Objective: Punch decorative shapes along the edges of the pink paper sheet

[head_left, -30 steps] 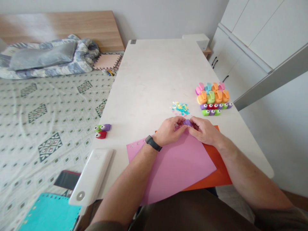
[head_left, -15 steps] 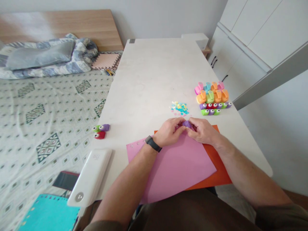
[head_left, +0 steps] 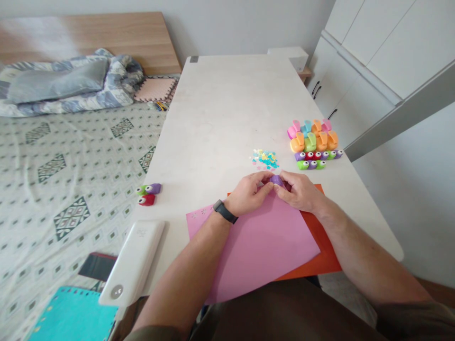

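The left hand (head_left: 249,193) and right hand (head_left: 301,192) each have their grip closed on a small purple plastic punch (head_left: 276,180), at the far edge of a pink paper sheet (head_left: 263,246) over an orange sheet (head_left: 329,251). Flower-shaped holes (head_left: 204,211) mark the pink sheet's far left corner; its broad middle looks uncut, while the hands hide part of the far edge. Blue, yellow and pink cutouts (head_left: 267,160) lie just beyond on the white counter (head_left: 220,104). A turquoise sheet (head_left: 76,315), near left, has a punched far edge.
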`<action>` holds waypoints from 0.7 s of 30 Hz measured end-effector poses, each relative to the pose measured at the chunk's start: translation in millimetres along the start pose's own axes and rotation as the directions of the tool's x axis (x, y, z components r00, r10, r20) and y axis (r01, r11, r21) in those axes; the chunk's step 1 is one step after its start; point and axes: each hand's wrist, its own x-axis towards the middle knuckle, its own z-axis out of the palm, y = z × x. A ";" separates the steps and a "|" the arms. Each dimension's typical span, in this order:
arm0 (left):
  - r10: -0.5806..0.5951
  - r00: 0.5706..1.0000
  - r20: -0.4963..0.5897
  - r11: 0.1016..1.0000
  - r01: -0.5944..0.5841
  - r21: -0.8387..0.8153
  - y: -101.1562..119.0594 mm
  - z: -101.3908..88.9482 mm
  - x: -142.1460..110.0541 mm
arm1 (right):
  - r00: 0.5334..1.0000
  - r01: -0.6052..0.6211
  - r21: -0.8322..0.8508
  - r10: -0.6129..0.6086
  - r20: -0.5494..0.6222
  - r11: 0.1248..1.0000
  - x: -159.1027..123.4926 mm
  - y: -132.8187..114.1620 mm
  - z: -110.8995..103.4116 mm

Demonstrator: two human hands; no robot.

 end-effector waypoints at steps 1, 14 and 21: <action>-0.008 1.000 0.004 1.000 0.008 -0.020 0.4 -0.3 -0.1 | 1.000 0.001 -0.001 -0.001 0.003 1.000 -0.3 0.0 0.1; -0.056 0.998 0.004 0.997 0.057 -0.043 -0.8 -0.8 0.2 | 1.000 0.008 0.003 -0.008 0.003 1.000 -2.9 -4.5 -0.4; -0.054 0.999 0.002 0.998 0.054 -0.041 1.1 -0.7 0.2 | 1.000 0.017 0.016 -0.018 0.016 1.000 -3.6 -4.1 -1.5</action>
